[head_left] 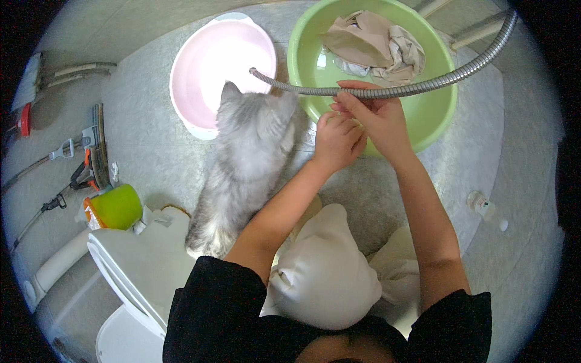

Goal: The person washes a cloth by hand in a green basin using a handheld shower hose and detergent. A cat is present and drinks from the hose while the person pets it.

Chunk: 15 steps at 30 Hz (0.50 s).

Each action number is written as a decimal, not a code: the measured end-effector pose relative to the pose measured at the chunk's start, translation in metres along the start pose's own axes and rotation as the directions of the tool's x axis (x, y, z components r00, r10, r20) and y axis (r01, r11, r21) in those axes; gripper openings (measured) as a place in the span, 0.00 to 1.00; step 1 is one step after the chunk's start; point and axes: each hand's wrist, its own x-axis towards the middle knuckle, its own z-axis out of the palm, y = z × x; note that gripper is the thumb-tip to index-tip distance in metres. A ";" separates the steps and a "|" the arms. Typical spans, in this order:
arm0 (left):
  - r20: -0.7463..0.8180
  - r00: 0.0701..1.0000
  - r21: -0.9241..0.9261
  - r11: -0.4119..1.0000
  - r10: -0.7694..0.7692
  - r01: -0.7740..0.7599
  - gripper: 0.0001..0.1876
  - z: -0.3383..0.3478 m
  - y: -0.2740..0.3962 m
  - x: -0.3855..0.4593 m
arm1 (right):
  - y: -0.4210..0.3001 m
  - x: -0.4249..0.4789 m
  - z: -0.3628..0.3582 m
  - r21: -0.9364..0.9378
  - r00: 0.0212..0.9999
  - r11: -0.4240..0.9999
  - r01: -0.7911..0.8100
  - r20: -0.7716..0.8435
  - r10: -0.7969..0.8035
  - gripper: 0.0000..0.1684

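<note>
My left hand (338,138), fingers curled, is over the near rim of a green plastic basin (297,41). Any content of its palm is hidden. Close against it, my right hand (386,120) reaches over the basin, thumb and fingers bent. A ribbed metal shower hose (435,84) crosses in front of its fingers, hiding part of them; whether they grip anything is unclear. Beige cloth (363,41) lies bunched in the basin, apart from both hands. Left of my arms, a grey long-haired cat (247,149) faces away, its head by a pink basin (193,86).
A white toilet (136,267) stands at the left, beside a tipped lime-green bin (120,206). Long-handled cleaning tools (93,154) lean farther left. A clear bottle (480,203) and a white cap (503,225) are at the right. My bent knee (327,267) is below my arms.
</note>
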 end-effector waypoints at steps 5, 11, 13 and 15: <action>-0.051 0.998 -0.008 0.999 0.031 -0.032 0.05 0.002 -0.002 -0.001 | 0.005 0.003 0.001 0.014 1.000 1.000 0.027 0.013 -0.027 0.14; -0.066 0.996 -0.024 0.998 0.056 -0.058 0.05 0.005 -0.006 -0.002 | 0.006 0.004 0.001 0.058 0.999 0.998 0.037 -0.020 -0.036 0.13; -0.070 0.996 -0.033 0.998 0.052 -0.055 0.05 0.004 -0.005 -0.001 | 0.006 0.004 0.000 0.044 0.999 0.998 0.035 -0.021 -0.034 0.13; -0.074 0.996 -0.038 0.998 0.051 -0.054 0.05 0.004 -0.005 -0.002 | 0.006 0.004 -0.001 0.037 0.999 0.999 0.033 -0.020 -0.032 0.13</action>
